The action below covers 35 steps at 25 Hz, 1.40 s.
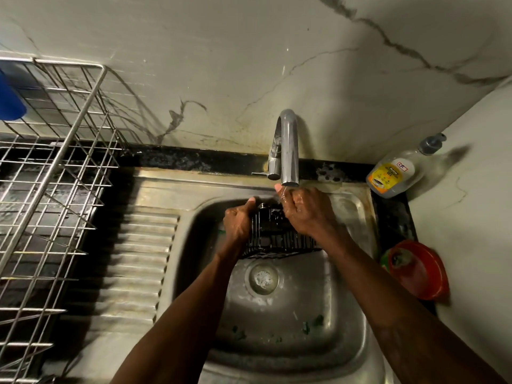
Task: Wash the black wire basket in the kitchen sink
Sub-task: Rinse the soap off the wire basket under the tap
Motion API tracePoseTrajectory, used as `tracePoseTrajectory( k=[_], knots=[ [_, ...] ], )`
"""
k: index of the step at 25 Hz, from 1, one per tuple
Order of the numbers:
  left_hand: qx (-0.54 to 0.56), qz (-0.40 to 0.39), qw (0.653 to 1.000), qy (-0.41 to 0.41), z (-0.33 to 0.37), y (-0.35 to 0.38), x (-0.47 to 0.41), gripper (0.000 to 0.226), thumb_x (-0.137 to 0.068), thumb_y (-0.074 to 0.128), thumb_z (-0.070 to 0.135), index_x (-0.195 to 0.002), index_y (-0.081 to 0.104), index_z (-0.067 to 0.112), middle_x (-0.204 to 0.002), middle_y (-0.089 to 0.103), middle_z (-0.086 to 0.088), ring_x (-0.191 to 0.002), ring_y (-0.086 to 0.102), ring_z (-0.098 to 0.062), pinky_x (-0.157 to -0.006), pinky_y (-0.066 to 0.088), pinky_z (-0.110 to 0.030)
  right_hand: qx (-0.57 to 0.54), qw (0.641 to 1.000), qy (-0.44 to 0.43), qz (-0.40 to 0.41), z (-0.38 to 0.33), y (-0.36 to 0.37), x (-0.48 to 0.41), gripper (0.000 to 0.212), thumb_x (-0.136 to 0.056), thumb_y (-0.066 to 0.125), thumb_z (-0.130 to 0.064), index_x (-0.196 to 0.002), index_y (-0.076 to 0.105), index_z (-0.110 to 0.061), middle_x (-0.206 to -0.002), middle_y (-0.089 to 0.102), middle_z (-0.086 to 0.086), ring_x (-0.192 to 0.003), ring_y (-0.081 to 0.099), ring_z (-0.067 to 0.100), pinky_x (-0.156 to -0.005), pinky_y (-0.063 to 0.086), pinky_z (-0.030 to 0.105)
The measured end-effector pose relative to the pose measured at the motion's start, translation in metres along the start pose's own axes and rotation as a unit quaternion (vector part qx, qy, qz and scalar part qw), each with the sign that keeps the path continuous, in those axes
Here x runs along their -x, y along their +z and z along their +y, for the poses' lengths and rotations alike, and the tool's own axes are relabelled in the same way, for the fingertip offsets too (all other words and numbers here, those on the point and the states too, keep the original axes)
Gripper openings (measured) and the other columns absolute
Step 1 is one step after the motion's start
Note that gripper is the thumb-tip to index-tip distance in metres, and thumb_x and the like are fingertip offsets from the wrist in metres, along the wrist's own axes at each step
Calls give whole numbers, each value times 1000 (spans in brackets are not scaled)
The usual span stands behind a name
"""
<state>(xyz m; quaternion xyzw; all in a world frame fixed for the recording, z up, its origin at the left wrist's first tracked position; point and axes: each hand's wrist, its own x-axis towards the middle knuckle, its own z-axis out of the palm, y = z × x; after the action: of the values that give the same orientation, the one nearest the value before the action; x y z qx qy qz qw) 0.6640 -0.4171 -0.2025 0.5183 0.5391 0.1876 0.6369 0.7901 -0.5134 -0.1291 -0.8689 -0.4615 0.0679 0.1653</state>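
The black wire basket [277, 239] is held above the steel sink [277, 314], just under the chrome tap [288, 151]. My left hand [238, 220] grips its left end, thumb on the top edge. My right hand [304, 212] lies over the basket's far right part, wet, with water from the spout running onto its fingers. Whether those fingers curl round the wire is hidden. The basket's far side is covered by both hands.
A steel dish rack [55, 189] stands on the left beside the ribbed drainboard [133, 267], with a blue object [11, 98] at its back. A dish soap bottle [396, 173] and a red bowl [418, 270] sit right of the sink. Green scraps lie in the basin near the drain [263, 278].
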Motion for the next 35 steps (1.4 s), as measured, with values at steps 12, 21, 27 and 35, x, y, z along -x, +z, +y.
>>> tracePoseTrajectory(
  k=[12, 21, 27, 35],
  knots=[
    [31, 55, 996, 66, 39, -1, 7, 58, -94, 64, 52, -49, 50, 17, -39, 49, 9, -37, 45, -2, -47, 41, -20, 90, 986, -140, -9, -27, 14, 21, 42, -105, 29, -48, -118, 63, -26, -112, 67, -1, -104, 59, 20, -98, 43, 42],
    [23, 73, 994, 75, 45, -6, 9, 60, -91, 69, 50, -44, 47, 19, -42, 46, 4, -41, 39, -10, -47, 36, -23, 119, 991, -52, -19, -60, 13, -2, 56, -108, 25, -44, -76, 66, -21, -77, 69, 1, -78, 66, 22, -89, 43, 43],
    [49, 142, 989, 2, 48, -11, 26, 58, -91, 64, 58, -55, 45, 16, -53, 46, 0, -48, 42, -8, -55, 39, -27, 23, 996, -87, -12, -11, 9, 5, 47, -102, 35, -58, -101, 66, -22, -103, 67, -1, -101, 59, 20, -91, 46, 39],
    [-177, -28, 984, 10, 58, -33, 36, 60, -105, 40, 49, -88, 72, 0, -71, 72, -8, -49, 66, -10, -49, 54, -23, -6, 984, -125, -123, -41, 5, -28, 31, -103, 45, -46, -90, 62, -24, -96, 61, 1, -82, 58, 15, -84, 57, 39]
  ],
)
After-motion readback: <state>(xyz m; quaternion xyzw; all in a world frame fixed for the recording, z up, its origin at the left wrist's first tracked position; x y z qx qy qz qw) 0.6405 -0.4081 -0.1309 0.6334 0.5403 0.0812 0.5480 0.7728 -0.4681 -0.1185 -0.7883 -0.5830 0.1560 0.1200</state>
